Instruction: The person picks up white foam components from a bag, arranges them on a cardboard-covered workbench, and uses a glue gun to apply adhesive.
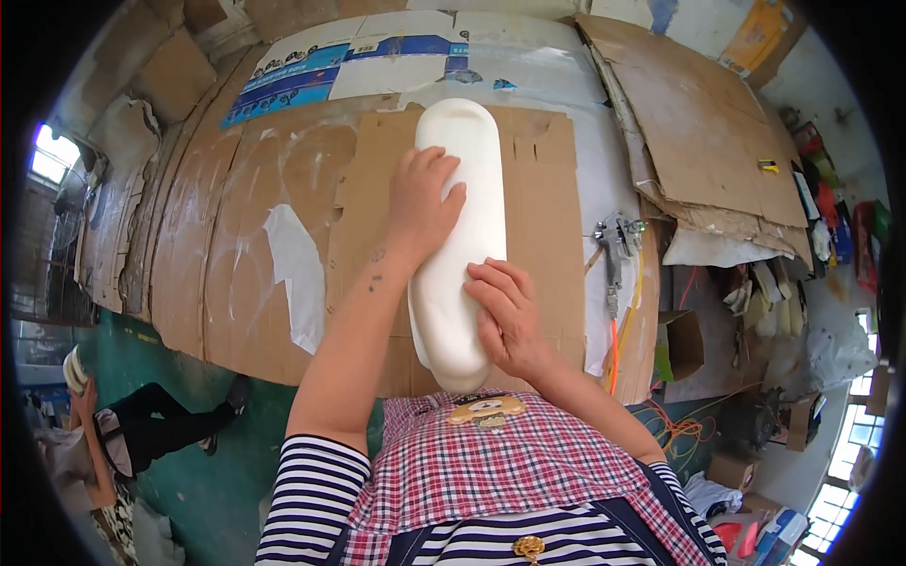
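A long white padded piece (460, 222) with rounded ends lies lengthwise in front of me, its near end at my apron. My left hand (427, 203) rests on its upper left part, thumb and fingers apart, fingertips on the smooth white surface. Lower down on the right side, my right hand (505, 311) has its bent fingers over the edge and its thumb against the side. A thin white flap shows along the lower left edge of the padded piece. Beneath it is a flat sheet of brown cardboard (543, 203).
Cardboard covers the worktable (255, 189), with a torn white patch (294, 274) at left. On the right lie an air gun (614, 255) with an orange hose, stacked cardboard sheets (698, 113) and a yellow cutter (768, 166). Another person (123, 434) sits at lower left.
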Available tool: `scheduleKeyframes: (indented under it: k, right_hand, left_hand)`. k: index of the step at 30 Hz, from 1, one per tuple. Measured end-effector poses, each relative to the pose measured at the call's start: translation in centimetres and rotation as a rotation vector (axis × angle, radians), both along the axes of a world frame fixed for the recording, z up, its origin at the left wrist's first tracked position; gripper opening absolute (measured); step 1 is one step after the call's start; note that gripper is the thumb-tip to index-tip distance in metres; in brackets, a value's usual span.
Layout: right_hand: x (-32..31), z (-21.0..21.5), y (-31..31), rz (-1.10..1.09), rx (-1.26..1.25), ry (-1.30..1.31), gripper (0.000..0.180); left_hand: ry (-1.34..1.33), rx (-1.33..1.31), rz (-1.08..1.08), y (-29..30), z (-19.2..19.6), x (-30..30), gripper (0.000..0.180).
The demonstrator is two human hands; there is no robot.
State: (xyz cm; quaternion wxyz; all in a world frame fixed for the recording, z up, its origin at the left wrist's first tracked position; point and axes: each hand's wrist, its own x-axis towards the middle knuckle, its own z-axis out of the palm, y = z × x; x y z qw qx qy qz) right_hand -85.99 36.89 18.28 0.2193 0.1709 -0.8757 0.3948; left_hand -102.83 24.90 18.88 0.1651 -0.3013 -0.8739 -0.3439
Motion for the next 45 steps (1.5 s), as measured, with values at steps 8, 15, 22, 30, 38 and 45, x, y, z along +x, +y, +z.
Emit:
scheduleKeyframes:
  k: [8, 15, 22, 30, 38, 45]
  right_hand:
    - [1.7, 0.9, 0.7, -0.053, -0.200, -0.037, 0.041]
    - [2.6, -1.2, 1.9, -0.184, -0.296, -0.189, 0.041]
    - [3.0, -1.6, 1.8, -0.203, -0.315, -0.231, 0.041]
    - [3.6, -2.6, 1.7, -0.144, -0.288, -0.297, 0.041]
    - [3.8, -2.5, 1.2, -0.113, -0.297, -0.349, 0.041]
    - [3.6, -2.1, 1.3, -0.118, -0.324, -0.388, 0.043]
  left_hand:
    - [-0.373, 0.418, -0.173, -5.5, 5.3, 7.3, 0.021]
    - [-0.518, 0.874, -1.511, -8.5, 17.5, 14.5, 0.016]
    - [-0.720, 0.713, -1.554, -7.6, 22.0, 15.6, 0.016]
    - [-0.738, 0.711, -1.624, -7.7, 20.8, 15.9, 0.017]
    - [-0.711, 0.765, -1.622, -7.7, 20.3, 16.7, 0.017]
    - [-0.495, 0.691, -1.715, -7.3, 18.3, 14.7, 0.015]
